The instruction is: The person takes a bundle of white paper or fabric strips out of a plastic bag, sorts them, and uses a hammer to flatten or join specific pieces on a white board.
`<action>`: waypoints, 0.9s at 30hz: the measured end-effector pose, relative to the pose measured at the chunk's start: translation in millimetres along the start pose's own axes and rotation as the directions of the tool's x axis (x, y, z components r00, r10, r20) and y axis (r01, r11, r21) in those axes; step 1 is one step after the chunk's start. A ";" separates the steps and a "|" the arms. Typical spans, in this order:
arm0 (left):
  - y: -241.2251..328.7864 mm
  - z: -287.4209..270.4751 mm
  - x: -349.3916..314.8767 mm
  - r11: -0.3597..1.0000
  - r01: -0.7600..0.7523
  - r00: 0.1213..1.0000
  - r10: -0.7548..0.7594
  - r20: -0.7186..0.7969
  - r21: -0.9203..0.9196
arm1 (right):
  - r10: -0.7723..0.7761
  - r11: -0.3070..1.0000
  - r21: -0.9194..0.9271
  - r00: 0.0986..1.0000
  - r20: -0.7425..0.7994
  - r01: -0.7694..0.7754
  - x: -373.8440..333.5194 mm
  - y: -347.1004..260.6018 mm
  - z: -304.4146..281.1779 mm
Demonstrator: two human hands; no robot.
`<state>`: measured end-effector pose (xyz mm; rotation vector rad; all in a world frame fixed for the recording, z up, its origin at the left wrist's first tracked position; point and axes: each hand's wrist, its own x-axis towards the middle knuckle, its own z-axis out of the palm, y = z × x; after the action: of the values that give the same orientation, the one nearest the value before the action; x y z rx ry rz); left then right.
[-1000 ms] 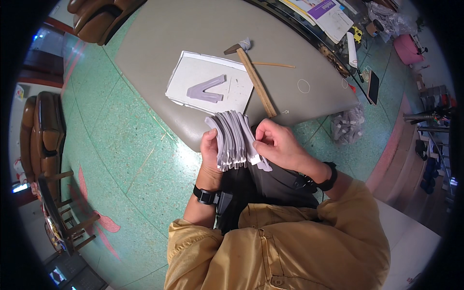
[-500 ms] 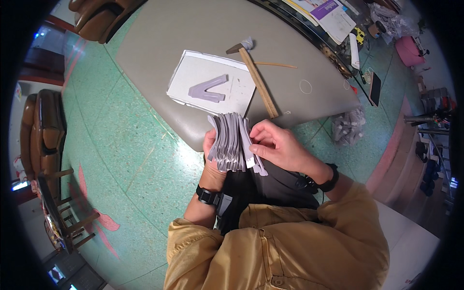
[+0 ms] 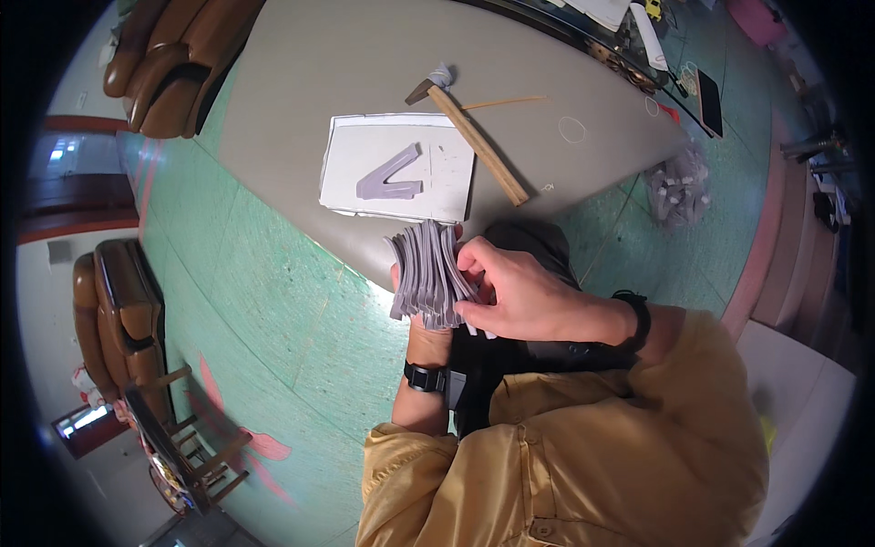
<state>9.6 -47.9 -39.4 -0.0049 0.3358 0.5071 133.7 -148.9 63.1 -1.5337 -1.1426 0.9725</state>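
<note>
A thick stack of thin grey folded strips stands fanned on edge above my lap. My left hand supports it from beneath and is closed around it; most of its fingers are hidden by the strips. At the stack's right side, my right hand has its thumb and curled fingers closed on the outermost strips. Just beyond the stack, a white board with a raised edge lies on the grey table. Grey strips matching those in the stack form a V shape on this board.
A wooden-handled hammer lies right of the board, beside a thin stick. The grey table has a near corner by my hands. A clear bag of grey pieces rests on the floor at right. A phone lies far right.
My right hand has closed in against the stack's right side, and the strips that leaned out there now sit nearer the rest. The whole view has shifted and turned slightly.
</note>
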 end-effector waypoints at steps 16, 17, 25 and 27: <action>-21.2 -57.5 9.5 0.981 -0.108 0.904 0.031 0.427 0.158 | -0.043 0.996 0.078 0.999 -0.015 0.044 -0.5 -8.4 5.3; -21.1 -60.4 9.6 0.994 -0.056 0.861 0.003 0.508 0.089 | -0.040 0.996 0.082 0.999 -0.017 0.041 -0.6 -6.7 6.2; 9.2 -6.5 1.0 0.985 -0.019 0.925 -0.047 0.378 0.171 | -0.088 0.994 0.052 0.995 -0.055 0.091 -3.0 7.7 -6.0; 10.2 -6.2 -3.8 0.989 -0.010 0.981 -0.020 0.195 0.149 | -0.015 0.994 0.113 1.000 -0.007 0.016 -1.5 5.8 -8.4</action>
<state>-0.4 -41.4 -43.2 0.1885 0.1801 0.4721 142.4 -152.9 59.5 -1.4347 -1.0758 1.0049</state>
